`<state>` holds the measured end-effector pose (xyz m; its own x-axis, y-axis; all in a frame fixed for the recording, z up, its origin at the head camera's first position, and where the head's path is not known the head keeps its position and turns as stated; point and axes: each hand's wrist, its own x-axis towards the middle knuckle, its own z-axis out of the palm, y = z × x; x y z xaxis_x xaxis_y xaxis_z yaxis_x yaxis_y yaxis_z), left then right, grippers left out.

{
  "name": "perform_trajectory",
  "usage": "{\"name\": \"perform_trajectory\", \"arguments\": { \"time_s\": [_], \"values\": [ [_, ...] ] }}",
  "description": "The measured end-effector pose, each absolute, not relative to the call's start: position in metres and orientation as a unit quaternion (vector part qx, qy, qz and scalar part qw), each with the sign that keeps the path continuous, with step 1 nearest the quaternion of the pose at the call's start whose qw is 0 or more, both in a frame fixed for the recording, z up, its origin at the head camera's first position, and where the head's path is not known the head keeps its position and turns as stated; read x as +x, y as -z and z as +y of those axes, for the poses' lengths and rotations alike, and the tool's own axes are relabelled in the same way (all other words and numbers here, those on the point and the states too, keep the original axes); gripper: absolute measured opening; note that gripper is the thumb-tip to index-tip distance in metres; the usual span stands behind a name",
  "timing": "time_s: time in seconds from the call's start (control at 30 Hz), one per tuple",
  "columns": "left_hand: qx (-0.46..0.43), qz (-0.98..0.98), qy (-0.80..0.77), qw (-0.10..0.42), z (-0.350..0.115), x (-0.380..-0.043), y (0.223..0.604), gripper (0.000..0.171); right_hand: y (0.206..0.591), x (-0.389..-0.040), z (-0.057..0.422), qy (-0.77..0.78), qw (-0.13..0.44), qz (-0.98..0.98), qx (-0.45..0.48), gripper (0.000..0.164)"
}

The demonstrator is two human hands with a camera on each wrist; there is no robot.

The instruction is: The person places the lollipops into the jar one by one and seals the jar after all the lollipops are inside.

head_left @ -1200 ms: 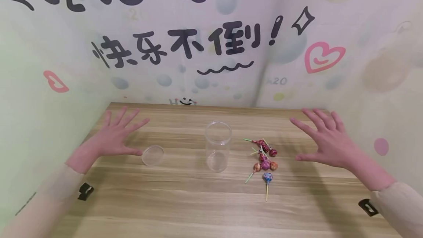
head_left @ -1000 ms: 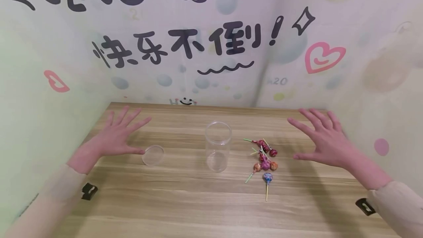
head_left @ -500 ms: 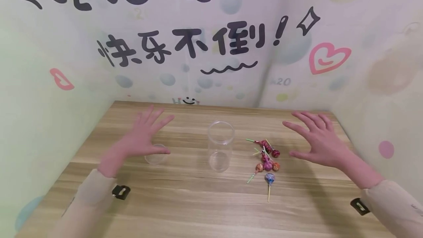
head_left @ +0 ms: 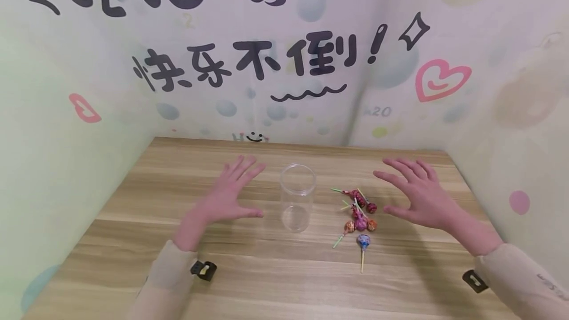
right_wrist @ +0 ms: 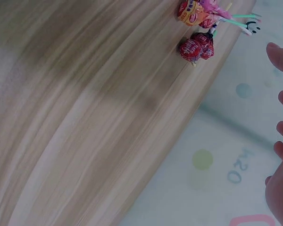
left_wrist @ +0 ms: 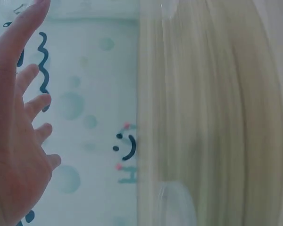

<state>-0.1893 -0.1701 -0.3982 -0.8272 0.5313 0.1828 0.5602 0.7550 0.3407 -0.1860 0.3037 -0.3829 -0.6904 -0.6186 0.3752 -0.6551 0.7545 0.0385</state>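
My left hand (head_left: 224, 199), fingers spread and holding nothing, is just left of a clear plastic jar (head_left: 297, 189) that stands upright and uncovered. Behind that hand the round clear lid is hidden in the head view; its edge (left_wrist: 177, 205) shows low in the left wrist view. Right of the jar lies a loose heap of wrapped lollipops (head_left: 359, 221), with red (right_wrist: 191, 49) and orange (right_wrist: 191, 13) wrappers among them. A blue-wrapped lollipop (head_left: 363, 241) lies nearest the front. My right hand (head_left: 422, 199) hovers right of the heap, fingers apart, with nothing in it.
All of this lies on a wood-grain table (head_left: 266, 280). A printed wall covering (head_left: 249, 107) rises at its back edge, and pale walls close in both sides. Each wrist carries a black strap piece, seen at the left buckle (head_left: 204, 270) and right buckle (head_left: 474, 280).
My left hand has moved right, from beside the lid to near the jar, covering the lid in the head view. The right hand has drifted slightly left toward the lollipops.
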Motion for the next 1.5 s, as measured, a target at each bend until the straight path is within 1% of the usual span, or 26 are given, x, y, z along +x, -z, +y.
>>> {"name": "perform_trajectory", "arguments": {
  "time_s": [0.13,0.33,0.43,0.57,0.7,0.87,1.07,1.3,1.5],
  "values": [
    [-0.284,-0.925,0.253,0.017,-0.154,-0.185,0.405,0.110,0.388,-0.187,0.302,-0.054,0.176,-0.919,0.350,0.079],
    [-0.246,-0.896,0.369,-0.016,-0.134,-0.178,0.414,0.112,0.395,-0.188,0.296,-0.080,0.156,-0.919,0.352,0.069],
    [-0.229,-0.871,0.435,-0.019,-0.124,-0.175,0.417,0.113,0.400,-0.188,0.293,-0.094,0.145,-0.919,0.354,0.065],
    [-0.219,-0.831,0.512,-0.011,-0.110,-0.173,0.423,0.115,0.407,-0.188,0.288,-0.107,0.140,-0.917,0.358,0.061],
    [-0.190,-0.805,0.562,-0.016,-0.099,-0.168,0.432,0.113,0.411,-0.188,0.282,-0.118,0.136,-0.918,0.353,0.055],
    [-0.160,-0.802,0.575,-0.026,-0.090,-0.165,0.445,0.108,0.415,-0.188,0.274,-0.127,0.114,-0.929,0.330,0.046],
    [-0.174,-0.804,0.567,-0.042,-0.084,-0.167,0.458,0.105,0.420,-0.186,0.269,-0.148,0.070,-0.937,0.309,0.043],
    [-0.172,-0.793,0.582,-0.054,-0.078,-0.169,0.464,0.099,0.429,-0.185,0.263,-0.172,0.084,-0.929,0.317,0.038],
    [-0.158,-0.787,0.594,-0.060,-0.078,-0.169,0.466,0.092,0.434,-0.185,0.258,-0.191,0.078,-0.926,0.315,0.035]
  ]
}}
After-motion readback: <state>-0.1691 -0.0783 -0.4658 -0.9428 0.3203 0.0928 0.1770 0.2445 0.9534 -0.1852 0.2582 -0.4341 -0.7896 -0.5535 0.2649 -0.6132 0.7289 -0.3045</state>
